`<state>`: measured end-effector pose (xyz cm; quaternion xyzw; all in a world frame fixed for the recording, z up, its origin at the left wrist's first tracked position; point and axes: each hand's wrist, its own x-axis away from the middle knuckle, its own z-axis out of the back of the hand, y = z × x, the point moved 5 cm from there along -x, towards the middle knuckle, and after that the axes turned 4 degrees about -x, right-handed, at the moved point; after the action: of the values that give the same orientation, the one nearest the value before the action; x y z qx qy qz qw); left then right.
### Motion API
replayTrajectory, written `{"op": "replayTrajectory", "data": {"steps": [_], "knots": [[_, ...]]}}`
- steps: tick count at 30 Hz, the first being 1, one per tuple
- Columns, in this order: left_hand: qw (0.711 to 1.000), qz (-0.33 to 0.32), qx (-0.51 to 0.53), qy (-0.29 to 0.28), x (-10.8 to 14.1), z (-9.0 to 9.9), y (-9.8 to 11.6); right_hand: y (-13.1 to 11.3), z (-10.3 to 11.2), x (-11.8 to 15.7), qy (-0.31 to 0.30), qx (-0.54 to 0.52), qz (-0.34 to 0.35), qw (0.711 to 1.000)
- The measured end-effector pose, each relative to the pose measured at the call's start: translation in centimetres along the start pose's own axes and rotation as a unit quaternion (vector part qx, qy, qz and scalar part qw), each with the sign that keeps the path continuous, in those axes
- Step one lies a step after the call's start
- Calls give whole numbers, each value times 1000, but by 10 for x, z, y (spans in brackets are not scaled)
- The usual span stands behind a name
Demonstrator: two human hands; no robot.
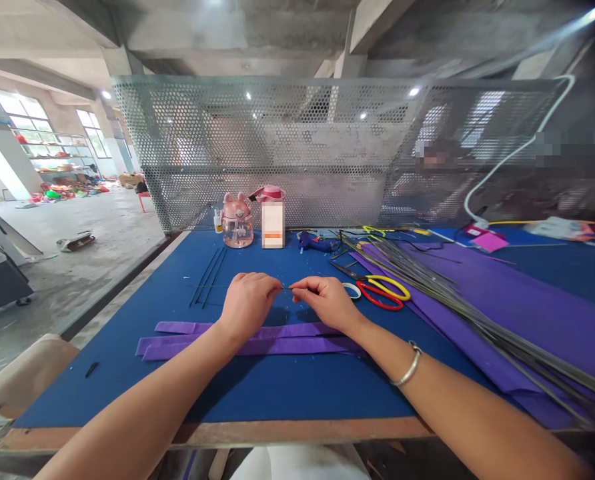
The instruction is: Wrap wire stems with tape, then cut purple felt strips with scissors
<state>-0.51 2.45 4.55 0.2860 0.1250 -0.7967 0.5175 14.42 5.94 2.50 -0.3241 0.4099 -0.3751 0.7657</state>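
Note:
Above the blue table, my left hand point(251, 300) and my right hand point(327, 299) face each other with fingers pinched. A thin dark wire point(286, 288) runs between the two pinches, and its faint end sticks out left of my left hand. Beneath my wrists lie several purple strips point(187, 345), partly covered by my forearms. Several short dark wires point(211, 277) rest side by side to the left. Just right of my right hand are a white tape roll point(351, 291), partly hidden, and scissors point(382, 293) with red and yellow handles.
A long bundle of thin wires point(457, 303) lies on purple sheeting point(517, 287) at the right. Behind stand a pink bear-eared bottle point(237, 223), a second pink-lidded bottle point(272, 223) and a blue glue gun point(315, 243). A perforated metal screen point(277, 147) borders the table's far side.

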Motion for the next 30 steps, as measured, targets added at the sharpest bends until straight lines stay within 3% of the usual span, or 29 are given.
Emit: {"op": "replayTrajectory", "data": {"steps": [8, 13, 20, 26, 30], "knots": [[992, -21, 40, -120, 3, -12, 1, -4, 0, 2, 11, 3, 29, 1000], [997, -25, 3, -78, 2, -5, -2, 1, -2, 0, -7, -16, -4, 1000], [999, 5, -21, -39, 3, -3, -4, -3, -2, 2, 16, -6, -5, 1000], [999, 13, -2, -29, 3, -3, -8, -10, -4, 6, 25, 74, 79, 994], [996, -41, 57, -58, 3, -8, -5, -12, -3, 9, 44, 102, 122, 986]]}}
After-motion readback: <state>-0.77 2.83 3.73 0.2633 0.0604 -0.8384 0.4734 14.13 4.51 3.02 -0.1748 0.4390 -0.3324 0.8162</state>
